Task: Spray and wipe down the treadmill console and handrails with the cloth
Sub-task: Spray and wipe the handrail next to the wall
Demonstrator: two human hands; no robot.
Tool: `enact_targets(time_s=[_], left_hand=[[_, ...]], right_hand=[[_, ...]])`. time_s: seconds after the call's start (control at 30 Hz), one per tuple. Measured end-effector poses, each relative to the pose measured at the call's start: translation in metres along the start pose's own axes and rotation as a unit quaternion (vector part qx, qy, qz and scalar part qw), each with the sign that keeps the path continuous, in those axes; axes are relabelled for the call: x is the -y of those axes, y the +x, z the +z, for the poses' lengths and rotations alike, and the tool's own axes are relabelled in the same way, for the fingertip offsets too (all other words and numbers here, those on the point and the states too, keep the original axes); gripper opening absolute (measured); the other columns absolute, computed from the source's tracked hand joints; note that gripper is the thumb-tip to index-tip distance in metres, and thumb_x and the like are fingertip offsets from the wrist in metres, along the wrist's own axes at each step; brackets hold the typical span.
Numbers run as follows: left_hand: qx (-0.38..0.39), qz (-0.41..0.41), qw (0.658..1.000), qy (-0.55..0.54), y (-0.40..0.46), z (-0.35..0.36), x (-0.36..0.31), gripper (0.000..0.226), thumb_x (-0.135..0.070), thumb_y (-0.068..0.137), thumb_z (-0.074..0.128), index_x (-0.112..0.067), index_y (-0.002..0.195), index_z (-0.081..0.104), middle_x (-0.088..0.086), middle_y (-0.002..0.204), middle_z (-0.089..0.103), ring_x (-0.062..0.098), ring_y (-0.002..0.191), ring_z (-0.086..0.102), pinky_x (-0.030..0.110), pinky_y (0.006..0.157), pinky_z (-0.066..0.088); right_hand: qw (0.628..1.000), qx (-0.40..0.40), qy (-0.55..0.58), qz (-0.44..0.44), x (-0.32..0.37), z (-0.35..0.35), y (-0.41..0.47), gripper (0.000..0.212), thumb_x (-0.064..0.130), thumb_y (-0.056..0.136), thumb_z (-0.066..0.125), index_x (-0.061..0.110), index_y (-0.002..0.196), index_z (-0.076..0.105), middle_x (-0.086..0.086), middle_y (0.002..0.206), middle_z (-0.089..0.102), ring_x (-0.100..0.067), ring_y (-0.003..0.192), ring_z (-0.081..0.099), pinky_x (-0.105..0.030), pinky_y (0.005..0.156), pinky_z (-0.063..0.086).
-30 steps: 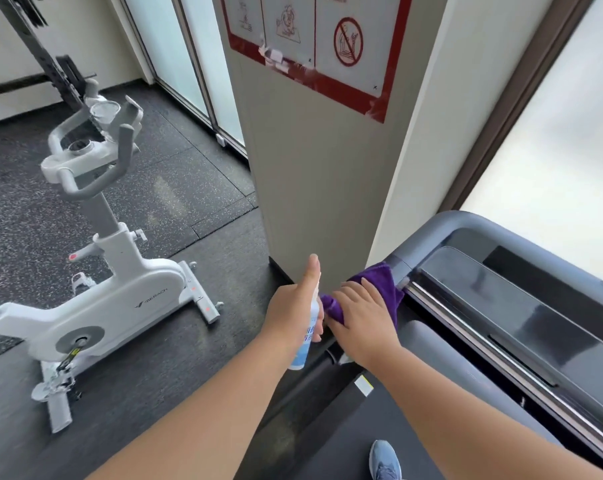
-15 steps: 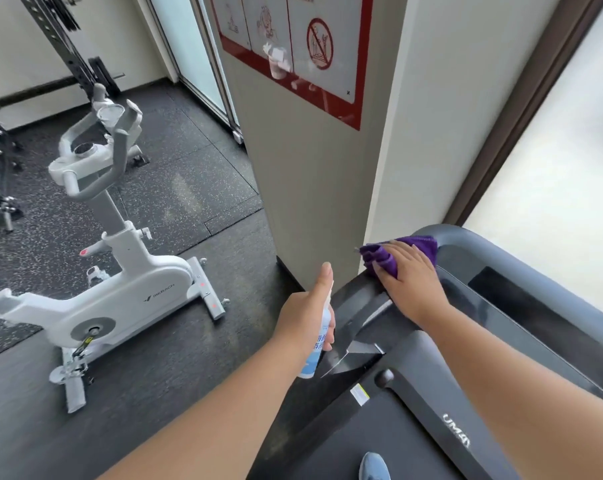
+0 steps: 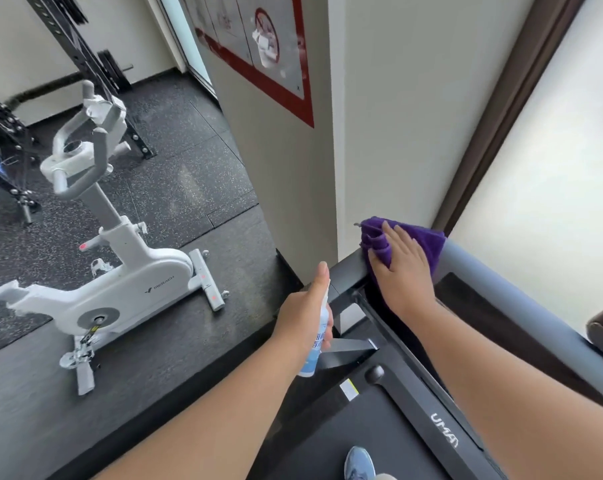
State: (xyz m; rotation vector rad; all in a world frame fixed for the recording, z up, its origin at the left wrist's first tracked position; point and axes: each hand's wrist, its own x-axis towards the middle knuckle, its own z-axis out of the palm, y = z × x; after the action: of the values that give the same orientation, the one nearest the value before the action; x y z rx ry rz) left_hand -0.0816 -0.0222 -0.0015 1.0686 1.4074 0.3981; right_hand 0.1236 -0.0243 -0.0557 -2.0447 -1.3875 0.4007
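Left hand (image 3: 305, 311) grips spray bottle (image 3: 315, 344) upright, thumb extended, beside the treadmill's left edge. Farther out, right hand (image 3: 402, 271), fingers flat, presses purple cloth (image 3: 428, 239) onto the grey handrail (image 3: 501, 289) corner.

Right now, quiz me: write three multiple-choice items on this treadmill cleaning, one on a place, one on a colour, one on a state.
1. Where does the cloth lie?
A. on the treadmill's top corner
B. on the floor
C. on the bike seat

2. What colour is the cloth?
A. white
B. purple
C. green

3. What is the left hand doing?
A. resting open
B. pressing the wall
C. gripping the spray bottle

Answers: 1 A, the right hand presses it there; 2 B, plainly purple; 3 C, fingers wrap the bottle.
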Motion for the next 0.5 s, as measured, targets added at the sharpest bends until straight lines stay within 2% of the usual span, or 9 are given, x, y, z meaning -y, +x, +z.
enact_targets(time_s=[0.17, 0.27, 0.37, 0.43, 0.5], left_hand=[[-0.009, 0.007, 1.0, 0.005, 0.0, 0.008, 0.002, 0.087, -0.101, 0.068, 0.044, -0.018, 0.044, 0.052, 0.009, 0.055, 0.058, 0.023, 0.044, 0.057, 0.024, 0.047, 0.051], [-0.015, 0.005, 1.0, 0.001, -0.003, 0.007, 0.002, 0.086, -0.101, 0.068, 0.045, -0.018, 0.046, 0.052, 0.008, 0.055, 0.058, 0.023, 0.044, 0.057, 0.024, 0.045, 0.051], [-0.016, 0.005, 1.0, -0.007, -0.006, 0.004, 0.003, 0.087, -0.101, 0.065, 0.045, -0.016, 0.048, 0.052, 0.009, 0.055, 0.057, 0.023, 0.044, 0.056, 0.025, 0.046, 0.052], [-0.022, 0.004, 1.0, -0.014, -0.007, 0.0, 0.005, 0.088, -0.102, 0.063, 0.046, -0.015, 0.048, 0.052, 0.01, 0.054, 0.056, 0.023, 0.043, 0.055, 0.024, 0.045, 0.052], [-0.032, 0.001, 0.999, -0.021, -0.008, -0.007, 0.009, 0.09, -0.104, 0.062, 0.045, -0.016, 0.047, 0.052, 0.01, 0.055, 0.055, 0.022, 0.043, 0.056, 0.025, 0.045, 0.052]], right_hand=[[0.998, 0.003, 0.055, 0.021, 0.009, 0.011, -0.048, 0.058, 0.038, 0.106, 0.048, 0.028, 0.161, 0.033, 0.014, 0.169, 0.026, -0.006, 0.157, 0.015, -0.036, 0.13, 0.014], [0.994, -0.054, 0.04, 0.085, 0.006, 0.013, -0.065, 0.052, 0.04, 0.105, 0.041, 0.026, 0.155, 0.042, 0.007, 0.161, 0.043, -0.018, 0.151, 0.035, -0.043, 0.126, 0.027], [0.989, -0.075, 0.028, 0.122, 0.01, 0.014, -0.058, 0.036, 0.037, 0.102, 0.039, 0.017, 0.122, 0.061, -0.004, 0.128, 0.066, -0.029, 0.123, 0.056, -0.05, 0.108, 0.044], [0.982, -0.098, 0.059, 0.152, 0.019, 0.015, -0.052, 0.026, 0.035, 0.101, 0.041, 0.018, 0.097, 0.06, -0.004, 0.103, 0.068, -0.03, 0.103, 0.06, -0.05, 0.097, 0.048], [0.973, -0.117, 0.108, 0.169, 0.031, 0.018, -0.053, 0.031, 0.039, 0.099, 0.037, 0.022, 0.081, 0.055, 0.002, 0.086, 0.064, -0.027, 0.088, 0.06, -0.047, 0.087, 0.05]])
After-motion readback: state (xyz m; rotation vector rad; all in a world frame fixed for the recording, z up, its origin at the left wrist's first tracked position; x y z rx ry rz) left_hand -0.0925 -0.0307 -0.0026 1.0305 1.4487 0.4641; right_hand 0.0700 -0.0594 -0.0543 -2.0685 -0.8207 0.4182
